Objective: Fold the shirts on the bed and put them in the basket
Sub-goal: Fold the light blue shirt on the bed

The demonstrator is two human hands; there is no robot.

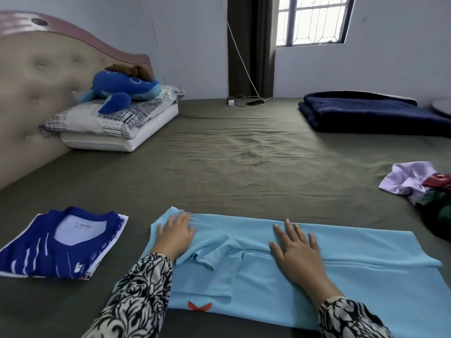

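Observation:
A light blue shirt [305,296] lies spread across the near edge of the bed, its far side and a sleeve folded inward, an orange mark near the front hem. My left hand [175,234] presses flat on its left end. My right hand [299,252] rests flat on its middle, fingers straight. A folded dark blue and white shirt [61,245] lies to the left. A heap of unfolded shirts [419,189], lilac, red and green, sits at the right edge. No basket is in view.
The olive bed sheet [231,162] stretches ahead. Stacked pillows [114,128] with a blue plush toy [122,87] stand at the headboard on the left. A folded navy blanket [371,113] lies far right. A charger and phone [246,102] sit at the far edge.

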